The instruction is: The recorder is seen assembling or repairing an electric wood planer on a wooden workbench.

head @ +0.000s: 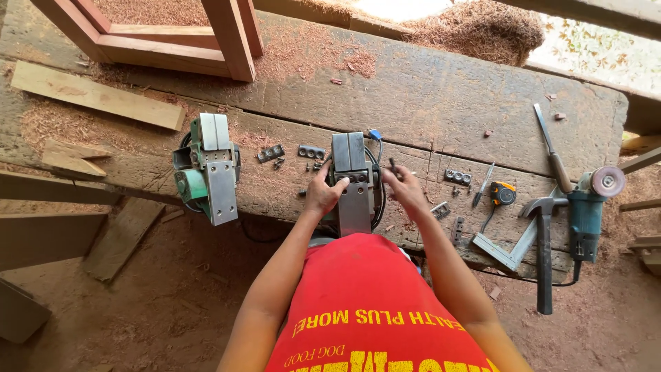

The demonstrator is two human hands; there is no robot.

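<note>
Sawdust covers the wooden counter point(427, 89). Both hands, left hand point(323, 193) and right hand point(406, 191), grip an upturned grey planer point(352, 182) at its edge. Small metal parts point(311, 151) lie loose nearby, so it looks partly dismantled; reassembly remains. A green planer point(210, 169) rests further left.

Sleeveless red cotton shirt point(375, 303) with yellow printed lettering near the bottom — bare arms, bare left hand point(322, 195), bare right hand point(407, 191) — no gloves, rings or watch.
</note>
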